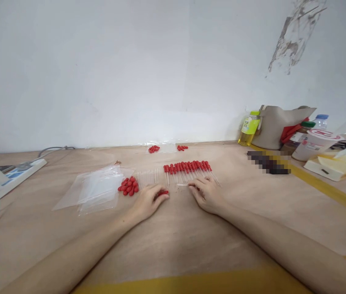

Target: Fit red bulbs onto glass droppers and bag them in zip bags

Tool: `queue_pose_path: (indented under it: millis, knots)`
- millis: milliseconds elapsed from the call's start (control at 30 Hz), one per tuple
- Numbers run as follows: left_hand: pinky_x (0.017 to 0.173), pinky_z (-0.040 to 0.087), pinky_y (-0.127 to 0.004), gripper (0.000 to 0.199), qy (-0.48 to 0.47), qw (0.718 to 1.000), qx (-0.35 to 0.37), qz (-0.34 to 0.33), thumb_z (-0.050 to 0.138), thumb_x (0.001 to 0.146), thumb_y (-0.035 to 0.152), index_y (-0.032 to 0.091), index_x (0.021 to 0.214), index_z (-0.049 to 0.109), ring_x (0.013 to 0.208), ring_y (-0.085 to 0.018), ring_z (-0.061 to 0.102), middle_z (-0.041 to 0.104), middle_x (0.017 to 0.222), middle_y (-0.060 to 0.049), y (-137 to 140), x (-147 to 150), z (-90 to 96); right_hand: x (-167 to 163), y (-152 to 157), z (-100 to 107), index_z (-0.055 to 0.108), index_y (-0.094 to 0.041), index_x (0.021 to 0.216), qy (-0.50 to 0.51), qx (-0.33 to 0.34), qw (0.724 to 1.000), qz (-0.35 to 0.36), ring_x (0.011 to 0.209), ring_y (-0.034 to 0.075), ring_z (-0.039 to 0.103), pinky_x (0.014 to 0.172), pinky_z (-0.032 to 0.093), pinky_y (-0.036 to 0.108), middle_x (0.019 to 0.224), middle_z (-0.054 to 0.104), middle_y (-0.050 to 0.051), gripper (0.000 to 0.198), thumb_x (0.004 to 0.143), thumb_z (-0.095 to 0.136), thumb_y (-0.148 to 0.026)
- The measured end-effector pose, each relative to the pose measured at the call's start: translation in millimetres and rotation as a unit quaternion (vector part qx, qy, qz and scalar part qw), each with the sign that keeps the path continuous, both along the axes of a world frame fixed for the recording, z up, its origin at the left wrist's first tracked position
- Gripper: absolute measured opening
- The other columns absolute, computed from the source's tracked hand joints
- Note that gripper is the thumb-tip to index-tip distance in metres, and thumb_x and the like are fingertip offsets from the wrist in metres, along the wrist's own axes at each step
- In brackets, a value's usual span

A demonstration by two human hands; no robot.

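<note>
My left hand (pixel 152 200) is closed on a red rubber bulb (pixel 163 192), whose end pokes out between thumb and fingers. Opposite it, my right hand (pixel 207 194) pinches a thin clear glass tube (pixel 182 185) that points left toward the bulb; the two are apart. Behind my hands lies a row of droppers with red bulbs (pixel 188 166), their glass ends toward me. Loose clear tubes (pixel 148 177) lie side by side beyond my left hand. A pile of red bulbs (pixel 128 186) sits left of them.
Clear plastic bags (pixel 96 190) lie at left, near a white power strip (pixel 23 175) with cables. Two small groups of red bulbs (pixel 154 149) rest on plastic by the wall. A yellow bottle (pixel 249 128), a grey bag (pixel 272 126), a cup (pixel 313 146) and a tissue pack (pixel 329 167) stand right.
</note>
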State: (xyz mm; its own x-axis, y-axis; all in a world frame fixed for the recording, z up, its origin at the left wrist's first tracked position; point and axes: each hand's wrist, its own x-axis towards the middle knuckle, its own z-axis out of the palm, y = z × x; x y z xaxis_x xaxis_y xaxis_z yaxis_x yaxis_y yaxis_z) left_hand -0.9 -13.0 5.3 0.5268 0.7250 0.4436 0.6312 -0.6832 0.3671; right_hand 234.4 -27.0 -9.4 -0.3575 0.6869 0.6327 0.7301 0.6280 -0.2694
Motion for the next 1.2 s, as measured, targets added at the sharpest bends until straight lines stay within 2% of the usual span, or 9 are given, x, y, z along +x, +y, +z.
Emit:
queue_pose_path:
  millis: [133,467,633,800,1000,1200]
  knots:
    - [0.077,0.037,-0.032,0.017,0.025,0.999,0.037,-0.017,0.053,0.082,0.034,0.020,0.085,0.060,0.078,-0.017,0.057,0.065,0.081,0.000,-3,4,-9.3,-6,-9,-3,0.058,-0.019,0.089,-0.009,0.019,1.000,0.020,0.071,0.012,0.053,0.078,0.026,0.032,0.083,0.064,0.003,0.018,0.085,0.041,-0.022]
    - [0.073,0.042,-0.028,0.018,0.004,0.998,0.042,-0.050,0.048,0.085,0.031,0.019,0.088,0.061,0.079,-0.016,0.056,0.062,0.087,-0.004,-6,6,-4.0,-10,-5,-5,0.060,-0.020,0.088,-0.054,0.025,0.998,0.037,0.074,0.012,0.054,0.078,0.024,0.032,0.084,0.065,0.003,0.020,0.086,0.040,-0.022]
    - [0.077,0.039,-0.031,0.017,0.015,0.995,0.064,-0.072,0.046,0.087,0.028,0.019,0.084,0.060,0.075,-0.015,0.057,0.065,0.078,-0.001,-6,5,-4.7,-9,-3,-4,0.062,-0.022,0.090,-0.060,0.017,0.996,0.058,0.073,0.011,0.054,0.078,0.024,0.031,0.081,0.064,0.001,0.020,0.086,0.042,-0.022]
    - [0.085,0.034,-0.033,0.017,0.026,0.992,0.073,-0.102,0.045,0.087,0.025,0.019,0.084,0.060,0.071,-0.012,0.059,0.066,0.077,0.000,-8,3,-4.6,-10,-1,-2,0.064,-0.025,0.089,-0.076,0.014,0.996,0.048,0.069,0.009,0.053,0.076,0.023,0.031,0.079,0.063,0.000,0.019,0.085,0.045,-0.023]
    - [0.085,0.033,-0.033,0.021,0.030,0.994,0.070,-0.079,0.044,0.088,0.029,0.020,0.082,0.062,0.069,-0.014,0.058,0.066,0.075,-0.001,-9,4,-4.6,-15,-7,0,0.065,-0.024,0.086,-0.091,0.037,0.995,0.005,0.062,0.009,0.049,0.070,0.020,0.031,0.076,0.063,0.001,0.021,0.085,0.044,-0.021]
    - [0.083,0.032,-0.033,0.022,0.037,0.995,0.066,-0.065,0.043,0.088,0.030,0.019,0.081,0.062,0.070,-0.014,0.057,0.065,0.074,-0.001,-9,4,-6.0,-18,-11,-1,0.063,-0.022,0.080,-0.120,0.051,0.991,-0.005,0.060,0.009,0.046,0.067,0.018,0.031,0.070,0.061,0.001,0.020,0.084,0.043,-0.019]
